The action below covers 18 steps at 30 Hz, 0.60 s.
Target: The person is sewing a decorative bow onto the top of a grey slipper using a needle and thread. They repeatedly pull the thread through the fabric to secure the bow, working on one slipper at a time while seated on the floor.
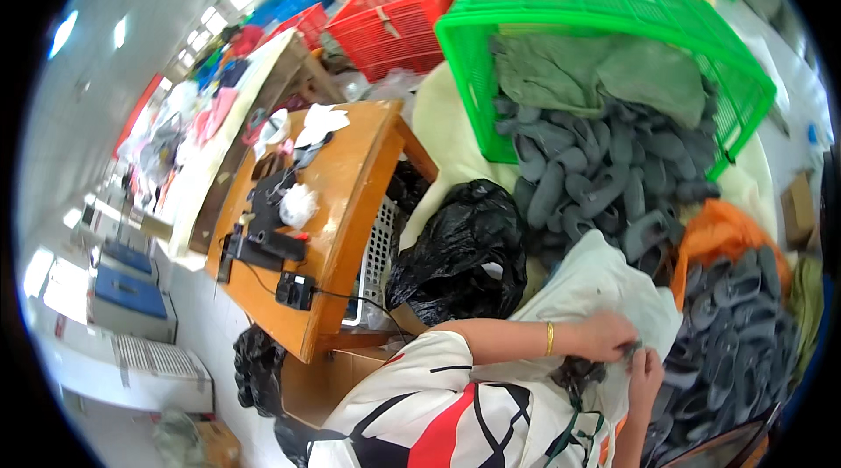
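Both hands (624,350) pinching small dark piece, orientation unclear, white bag (596,284)

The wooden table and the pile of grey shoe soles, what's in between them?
A crumpled black plastic bag sits between the wooden table and the grey soles, in the head view.

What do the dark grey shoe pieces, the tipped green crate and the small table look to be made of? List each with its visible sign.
Dark grey shoe pieces: likely moulded rubber or foam; matte, uniform, soft-looking curves.
Green crate: rigid plastic; bright, slightly glossy lattice walls.
Small table: wood or wood veneer; orange-brown, smooth top with a faint sheen.
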Available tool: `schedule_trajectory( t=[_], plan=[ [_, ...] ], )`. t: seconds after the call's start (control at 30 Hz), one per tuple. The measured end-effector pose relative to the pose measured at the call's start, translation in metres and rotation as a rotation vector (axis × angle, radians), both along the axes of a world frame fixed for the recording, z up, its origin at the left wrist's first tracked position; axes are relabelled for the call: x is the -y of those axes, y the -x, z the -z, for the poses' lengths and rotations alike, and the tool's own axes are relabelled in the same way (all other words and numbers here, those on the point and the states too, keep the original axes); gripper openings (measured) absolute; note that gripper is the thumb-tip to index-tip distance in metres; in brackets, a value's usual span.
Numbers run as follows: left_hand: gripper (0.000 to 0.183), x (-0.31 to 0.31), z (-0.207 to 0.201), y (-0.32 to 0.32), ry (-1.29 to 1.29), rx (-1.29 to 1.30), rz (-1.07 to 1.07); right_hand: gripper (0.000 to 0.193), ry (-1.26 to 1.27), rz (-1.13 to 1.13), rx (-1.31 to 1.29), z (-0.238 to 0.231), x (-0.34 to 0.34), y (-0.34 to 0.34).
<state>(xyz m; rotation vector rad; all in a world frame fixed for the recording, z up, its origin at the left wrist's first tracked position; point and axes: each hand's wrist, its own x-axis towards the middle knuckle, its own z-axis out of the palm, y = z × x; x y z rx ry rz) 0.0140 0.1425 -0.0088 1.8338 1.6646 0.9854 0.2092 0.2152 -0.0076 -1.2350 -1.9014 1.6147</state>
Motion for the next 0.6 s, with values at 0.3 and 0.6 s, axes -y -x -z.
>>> schedule_trajectory(
  t=[0.3,0.6],
  plan=[
    [0.028,0.039,0.001,0.018,0.184,0.369,-0.078,0.011,-0.001,-0.18,-0.109,-0.013,0.012,0.027],
    [0.023,0.038,0.001,0.019,0.17,0.584,0.081,0.013,0.055,-0.137,-0.191,-0.007,0.016,0.012]
  ],
)
